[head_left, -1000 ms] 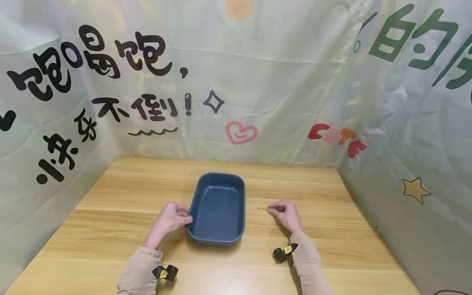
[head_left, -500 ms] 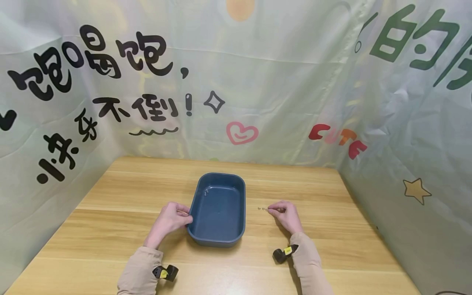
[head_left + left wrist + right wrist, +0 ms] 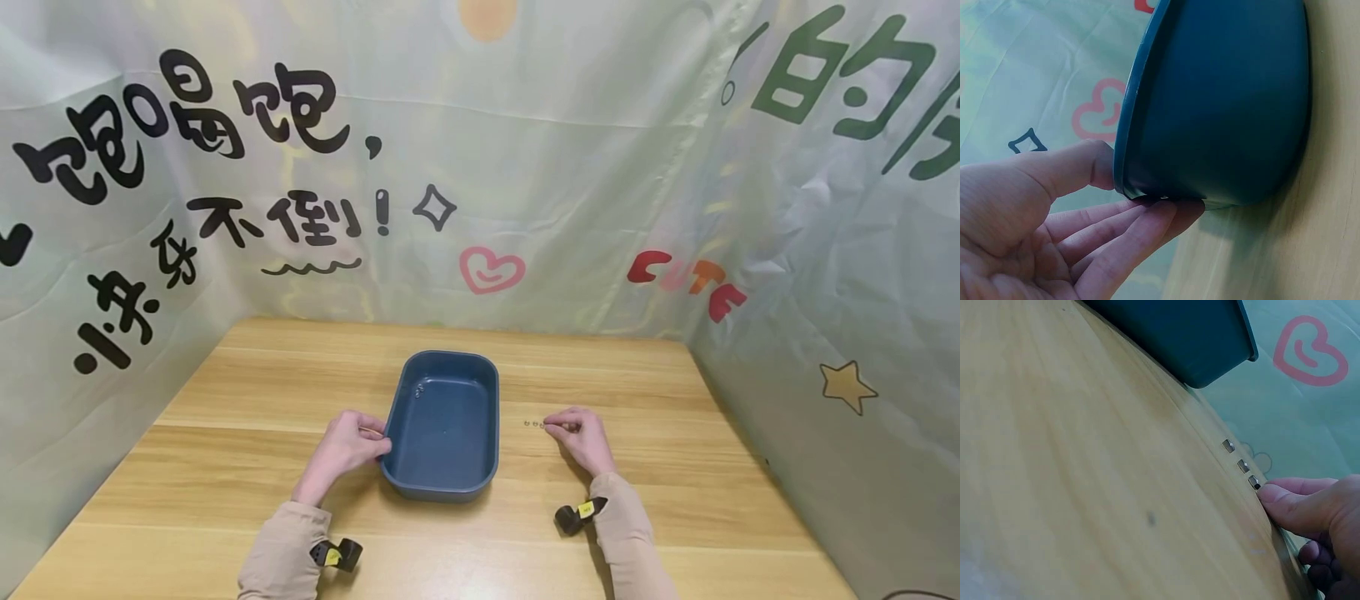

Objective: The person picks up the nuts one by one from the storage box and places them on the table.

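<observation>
A dark blue plastic bin (image 3: 442,490) stands on the wooden table. At its left side my left hand (image 3: 350,444) grips the rim; in the left wrist view the thumb (image 3: 1100,165) lies at the rim and the fingers reach along the outer wall. To the bin's right, three small metal nuts (image 3: 1243,466) lie in a short row. The thumb and index finger of my right hand (image 3: 581,437) pinch the nut (image 3: 1255,482) at the row's near end. Several small metal nuts (image 3: 419,390) lie inside the bin near its far left corner.
A pale printed cloth (image 3: 570,167) hangs behind the table and along both sides. Small black cameras (image 3: 337,554) sit on both wrists over the beige sleeves (image 3: 285,550). The table (image 3: 465,554) extends in front of the bin.
</observation>
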Tool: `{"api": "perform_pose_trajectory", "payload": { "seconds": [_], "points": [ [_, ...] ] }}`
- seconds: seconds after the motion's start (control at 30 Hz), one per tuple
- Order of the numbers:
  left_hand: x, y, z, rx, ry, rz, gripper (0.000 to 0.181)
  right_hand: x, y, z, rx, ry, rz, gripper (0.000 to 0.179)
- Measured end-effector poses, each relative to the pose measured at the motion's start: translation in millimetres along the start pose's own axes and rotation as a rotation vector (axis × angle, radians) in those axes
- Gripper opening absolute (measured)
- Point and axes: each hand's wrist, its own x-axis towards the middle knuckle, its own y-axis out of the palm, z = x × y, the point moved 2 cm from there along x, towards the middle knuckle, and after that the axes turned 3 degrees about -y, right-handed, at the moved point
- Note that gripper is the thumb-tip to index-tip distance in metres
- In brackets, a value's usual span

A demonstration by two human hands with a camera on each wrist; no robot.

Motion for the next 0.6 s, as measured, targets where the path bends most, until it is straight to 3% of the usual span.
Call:
{"api": "perform_pose_trajectory", "payload": {
  "seconds": [0.37, 0.6],
  "points": [
    [-1.8, -1.5, -2.2, -0.014, -0.003, 0.014, 0.034, -0.4, -0.3, 0.4, 0.011, 0.002, 0.002, 0.009],
    [-2.5, -1.8, -3.2, -0.016, -0.008, 0.016, 0.034, -2.1, 0.4, -1.5, 0.033, -0.105, -0.062, 0.008]
  ]
}}
